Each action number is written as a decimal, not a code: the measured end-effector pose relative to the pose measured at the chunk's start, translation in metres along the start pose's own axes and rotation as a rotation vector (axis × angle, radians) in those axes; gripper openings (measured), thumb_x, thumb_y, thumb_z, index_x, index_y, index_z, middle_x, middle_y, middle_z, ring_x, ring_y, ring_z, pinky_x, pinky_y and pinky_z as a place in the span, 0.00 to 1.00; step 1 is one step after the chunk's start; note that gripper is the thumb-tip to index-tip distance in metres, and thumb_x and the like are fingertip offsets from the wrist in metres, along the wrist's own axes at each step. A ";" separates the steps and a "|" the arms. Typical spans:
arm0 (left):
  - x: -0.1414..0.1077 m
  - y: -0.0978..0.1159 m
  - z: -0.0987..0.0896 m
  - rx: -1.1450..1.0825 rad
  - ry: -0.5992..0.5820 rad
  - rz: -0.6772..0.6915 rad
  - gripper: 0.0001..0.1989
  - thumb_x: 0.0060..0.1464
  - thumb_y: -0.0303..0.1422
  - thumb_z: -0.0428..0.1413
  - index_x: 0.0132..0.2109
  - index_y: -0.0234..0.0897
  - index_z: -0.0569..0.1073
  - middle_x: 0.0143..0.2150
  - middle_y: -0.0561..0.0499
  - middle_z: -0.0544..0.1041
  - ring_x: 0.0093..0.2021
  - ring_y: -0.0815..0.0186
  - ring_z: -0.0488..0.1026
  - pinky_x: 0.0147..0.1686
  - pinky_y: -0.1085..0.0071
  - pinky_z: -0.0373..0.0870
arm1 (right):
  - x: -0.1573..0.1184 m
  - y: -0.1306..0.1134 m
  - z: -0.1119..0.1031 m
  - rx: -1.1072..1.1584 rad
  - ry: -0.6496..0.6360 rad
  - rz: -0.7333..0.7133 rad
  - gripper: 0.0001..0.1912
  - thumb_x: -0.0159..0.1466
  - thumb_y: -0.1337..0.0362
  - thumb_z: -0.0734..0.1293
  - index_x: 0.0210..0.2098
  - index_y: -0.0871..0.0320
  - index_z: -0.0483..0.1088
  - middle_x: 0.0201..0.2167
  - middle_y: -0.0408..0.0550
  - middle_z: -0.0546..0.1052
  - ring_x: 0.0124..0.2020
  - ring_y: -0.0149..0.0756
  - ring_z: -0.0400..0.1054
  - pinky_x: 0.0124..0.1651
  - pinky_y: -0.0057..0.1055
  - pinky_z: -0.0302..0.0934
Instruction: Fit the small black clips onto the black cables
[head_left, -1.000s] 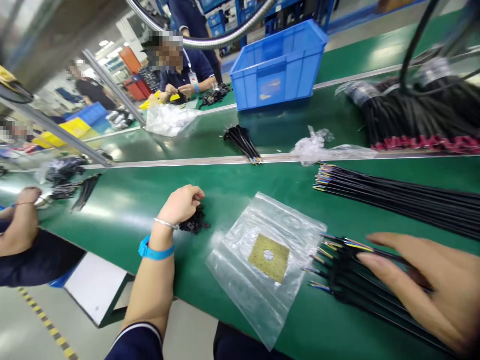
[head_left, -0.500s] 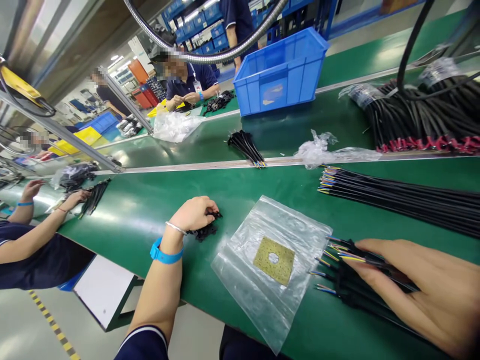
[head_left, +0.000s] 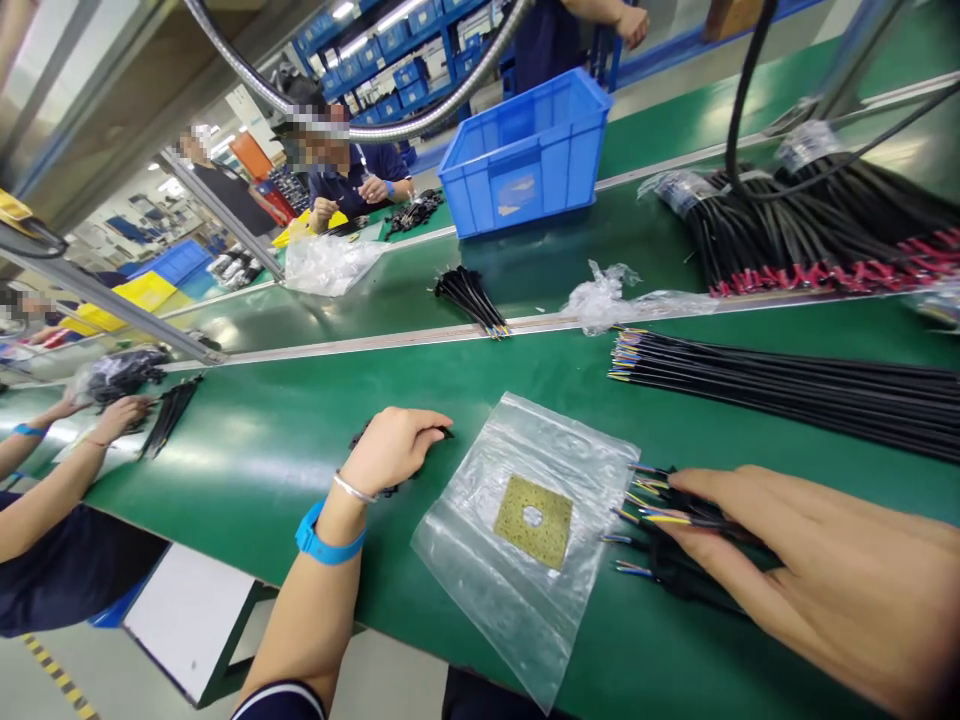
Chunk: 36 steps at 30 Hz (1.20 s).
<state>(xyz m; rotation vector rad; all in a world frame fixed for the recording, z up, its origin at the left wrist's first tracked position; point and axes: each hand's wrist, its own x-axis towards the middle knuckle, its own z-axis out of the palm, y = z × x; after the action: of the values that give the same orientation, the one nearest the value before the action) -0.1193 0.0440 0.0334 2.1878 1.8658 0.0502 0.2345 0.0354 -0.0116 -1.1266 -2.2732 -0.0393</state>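
My left hand [head_left: 394, 448] pinches a small black part [head_left: 448, 433] over the green bench, fingertips pointing right. More small black parts [head_left: 360, 436] lie partly hidden beneath that hand. At the right, my right hand [head_left: 810, 540] grips a black cable [head_left: 712, 522] between thumb and fingers, its coloured wire ends pointing left. Other black cables [head_left: 675, 570] lie under my right hand. Between the hands is a clear plastic bag [head_left: 465, 535] with a yellow-green square pad [head_left: 551, 520] that has a hole in its middle.
Long black cables [head_left: 787, 385] lie at the right, behind my right hand. A short cable bundle [head_left: 469, 297], crumpled plastic [head_left: 600, 300] and a blue bin [head_left: 525, 160] stand farther back. A co-worker's hands [head_left: 120, 418] are at the far left.
My left hand has lifted off the pile of small black parts with one between its fingertips. The view has shifted slightly; my right hand still grips the cable.
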 end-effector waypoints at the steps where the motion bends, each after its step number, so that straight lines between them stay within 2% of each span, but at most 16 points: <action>1: -0.001 0.008 0.003 -0.052 0.003 0.028 0.13 0.61 0.29 0.51 0.47 0.41 0.78 0.44 0.52 0.84 0.42 0.62 0.80 0.44 0.68 0.73 | 0.001 -0.003 -0.004 -0.020 -0.032 -0.047 0.13 0.68 0.53 0.60 0.47 0.51 0.70 0.37 0.46 0.80 0.34 0.41 0.76 0.29 0.33 0.66; 3: -0.003 0.027 0.013 -0.179 0.011 0.126 0.10 0.61 0.30 0.53 0.45 0.40 0.77 0.39 0.52 0.83 0.38 0.64 0.79 0.40 0.70 0.73 | 0.005 -0.009 -0.011 -0.030 -0.045 -0.132 0.15 0.70 0.56 0.56 0.48 0.56 0.67 0.37 0.50 0.79 0.32 0.41 0.76 0.29 0.35 0.65; 6: -0.007 0.056 0.037 -0.263 0.094 0.354 0.07 0.61 0.30 0.54 0.42 0.38 0.77 0.41 0.49 0.81 0.41 0.64 0.78 0.42 0.70 0.72 | 0.009 -0.016 -0.016 -0.020 -0.023 -0.144 0.12 0.70 0.62 0.53 0.43 0.58 0.66 0.33 0.49 0.78 0.28 0.37 0.73 0.26 0.33 0.60; 8: -0.010 0.072 0.052 -0.181 0.190 0.490 0.06 0.60 0.30 0.54 0.39 0.37 0.77 0.41 0.47 0.80 0.41 0.63 0.76 0.42 0.68 0.71 | 0.012 -0.019 -0.017 -0.033 -0.014 -0.117 0.10 0.70 0.65 0.54 0.41 0.58 0.65 0.31 0.48 0.77 0.26 0.35 0.72 0.26 0.33 0.57; 10: -0.012 0.084 0.061 -0.029 0.236 0.580 0.07 0.60 0.30 0.54 0.36 0.37 0.76 0.37 0.47 0.78 0.36 0.62 0.73 0.37 0.66 0.69 | 0.013 -0.020 -0.016 -0.027 0.002 -0.096 0.08 0.70 0.66 0.55 0.39 0.58 0.65 0.30 0.46 0.75 0.27 0.34 0.70 0.28 0.33 0.57; 13: -0.014 0.094 0.064 0.171 0.232 0.657 0.08 0.59 0.28 0.54 0.31 0.36 0.74 0.32 0.48 0.75 0.32 0.62 0.69 0.31 0.64 0.64 | 0.013 -0.021 -0.015 0.022 0.017 -0.085 0.07 0.69 0.66 0.56 0.38 0.58 0.65 0.29 0.46 0.73 0.28 0.34 0.69 0.31 0.32 0.57; 15: -0.013 0.097 0.063 0.203 0.223 0.669 0.08 0.58 0.27 0.53 0.30 0.36 0.72 0.32 0.47 0.75 0.32 0.61 0.68 0.30 0.63 0.62 | 0.012 -0.022 -0.014 0.058 0.020 -0.087 0.07 0.69 0.67 0.57 0.38 0.59 0.66 0.29 0.46 0.72 0.29 0.34 0.68 0.32 0.32 0.57; 17: -0.012 0.097 0.062 0.058 0.196 0.627 0.06 0.57 0.25 0.53 0.32 0.36 0.71 0.35 0.45 0.76 0.35 0.60 0.70 0.34 0.62 0.64 | 0.010 -0.024 -0.012 0.087 0.016 -0.096 0.06 0.69 0.67 0.58 0.39 0.59 0.67 0.30 0.46 0.72 0.29 0.34 0.68 0.32 0.31 0.57; 20: -0.009 0.094 0.062 -0.519 0.091 0.376 0.04 0.55 0.24 0.52 0.34 0.38 0.67 0.42 0.44 0.78 0.42 0.60 0.73 0.42 0.62 0.68 | 0.009 -0.029 -0.010 0.121 0.016 -0.132 0.06 0.68 0.68 0.59 0.39 0.59 0.69 0.31 0.47 0.73 0.29 0.33 0.68 0.31 0.31 0.57; 23: -0.009 0.091 0.061 -1.136 -0.045 0.095 0.07 0.58 0.28 0.53 0.32 0.38 0.63 0.45 0.45 0.79 0.39 0.64 0.75 0.40 0.65 0.70 | 0.008 -0.035 -0.006 0.175 0.028 -0.188 0.08 0.68 0.70 0.59 0.38 0.60 0.70 0.30 0.47 0.74 0.28 0.32 0.68 0.30 0.30 0.57; 25: -0.010 0.091 0.061 -1.385 -0.090 0.026 0.09 0.59 0.31 0.55 0.31 0.37 0.64 0.44 0.46 0.79 0.35 0.67 0.75 0.38 0.67 0.70 | 0.008 -0.037 -0.004 0.217 0.007 -0.205 0.10 0.69 0.70 0.58 0.38 0.60 0.71 0.28 0.46 0.73 0.26 0.31 0.67 0.29 0.30 0.58; 28: -0.012 0.090 0.061 -1.551 -0.123 0.013 0.10 0.57 0.33 0.59 0.31 0.36 0.66 0.43 0.46 0.79 0.34 0.68 0.75 0.37 0.69 0.70 | 0.008 -0.038 0.000 0.241 -0.024 -0.192 0.11 0.69 0.70 0.58 0.38 0.60 0.72 0.27 0.45 0.72 0.25 0.31 0.68 0.29 0.30 0.60; 36: -0.015 0.090 0.057 -1.659 -0.186 0.078 0.11 0.55 0.33 0.63 0.32 0.34 0.69 0.43 0.48 0.79 0.34 0.71 0.76 0.38 0.72 0.73 | 0.006 -0.036 0.003 0.183 0.033 -0.170 0.08 0.69 0.70 0.60 0.39 0.60 0.71 0.29 0.45 0.74 0.29 0.32 0.70 0.33 0.30 0.61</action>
<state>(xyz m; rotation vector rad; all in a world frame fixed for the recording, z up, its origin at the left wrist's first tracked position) -0.0236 0.0073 0.0005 0.9636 0.8508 0.9535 0.2042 0.0177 -0.0026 -0.8318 -2.2849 0.0813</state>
